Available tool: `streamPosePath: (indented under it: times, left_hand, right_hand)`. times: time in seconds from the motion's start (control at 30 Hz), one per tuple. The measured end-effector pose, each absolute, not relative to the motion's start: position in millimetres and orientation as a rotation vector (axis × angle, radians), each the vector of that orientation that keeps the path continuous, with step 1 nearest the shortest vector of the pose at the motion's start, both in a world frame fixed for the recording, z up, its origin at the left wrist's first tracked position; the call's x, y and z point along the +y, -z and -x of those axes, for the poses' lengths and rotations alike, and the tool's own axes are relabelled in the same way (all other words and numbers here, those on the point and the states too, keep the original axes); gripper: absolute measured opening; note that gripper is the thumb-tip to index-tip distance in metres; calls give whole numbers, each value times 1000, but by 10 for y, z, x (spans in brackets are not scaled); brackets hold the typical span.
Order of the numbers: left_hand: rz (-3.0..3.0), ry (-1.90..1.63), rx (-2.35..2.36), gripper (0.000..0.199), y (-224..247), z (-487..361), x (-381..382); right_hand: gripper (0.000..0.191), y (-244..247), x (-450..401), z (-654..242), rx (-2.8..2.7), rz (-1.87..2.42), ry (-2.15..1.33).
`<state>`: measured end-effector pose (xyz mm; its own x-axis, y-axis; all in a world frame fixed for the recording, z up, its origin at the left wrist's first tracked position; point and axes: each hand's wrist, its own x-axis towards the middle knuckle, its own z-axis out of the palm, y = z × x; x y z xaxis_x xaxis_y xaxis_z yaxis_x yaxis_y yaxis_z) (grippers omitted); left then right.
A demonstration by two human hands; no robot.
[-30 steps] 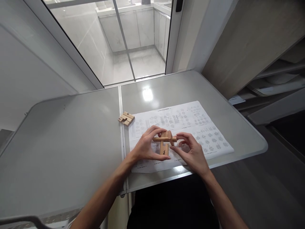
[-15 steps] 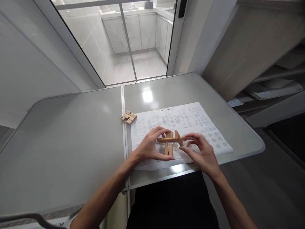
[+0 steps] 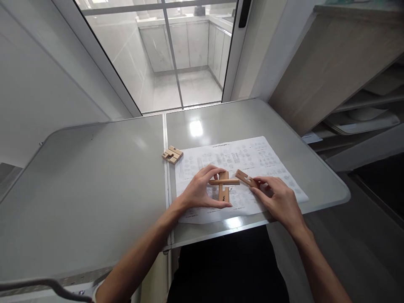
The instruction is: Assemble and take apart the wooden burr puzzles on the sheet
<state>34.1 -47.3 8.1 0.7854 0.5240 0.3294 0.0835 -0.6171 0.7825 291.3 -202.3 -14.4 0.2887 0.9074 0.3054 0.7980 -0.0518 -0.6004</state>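
My left hand (image 3: 203, 188) grips a notched wooden puzzle piece (image 3: 224, 194) at its two ends, between thumb and fingers. A second wooden piece (image 3: 232, 182) passes crosswise through it, its thin edge facing me. To the right, my right hand (image 3: 277, 194) pinches one end of a separate flat puzzle piece (image 3: 244, 176) with a cut-out in it. That piece tilts up to the left, apart from the crossed pair. Below both hands lies a printed instruction sheet (image 3: 277, 176) with small diagrams, partly covered by the hands.
Several wooden pieces lie together in a flat block (image 3: 172, 155) at the sheet's upper left corner, near the table seam (image 3: 165, 130). The grey table (image 3: 104, 181) reaches a glass door (image 3: 189, 84) at the back. A shelf unit (image 3: 303, 71) stands at the right.
My right hand has moved right, taking its piece away from the crossed pair and turning it flatter. The left hand keeps its hold almost in place.
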Motion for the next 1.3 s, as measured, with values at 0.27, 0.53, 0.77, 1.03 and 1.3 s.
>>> streamPosePath:
  times: [0.27, 0.53, 0.77, 1.03, 1.3]
  left_hand:
    - [-2185, -694, 417, 90, -64, -346, -474]
    - [-2236, -715, 378, 90, -46, -349, -491]
    - [-2231, -689, 380, 90, -53, -366, -521]
    - [-2242, -702, 330, 89, -41, -378, -557]
    - [-2226, -638, 320, 82, -68, -394, -570]
  right_hand:
    - [30, 161, -2012, -2857, -1610, 1819, -160]
    - [28, 89, -2018, -2773, -1587, 1772, -163]
    - [24, -128, -2020, -2484, -1608, 1586, -359]
    - [12, -72, -1933, -2362, -1573, 1618, -178]
    - [14, 37, -1854, -2318, -1491, 1673, -109]
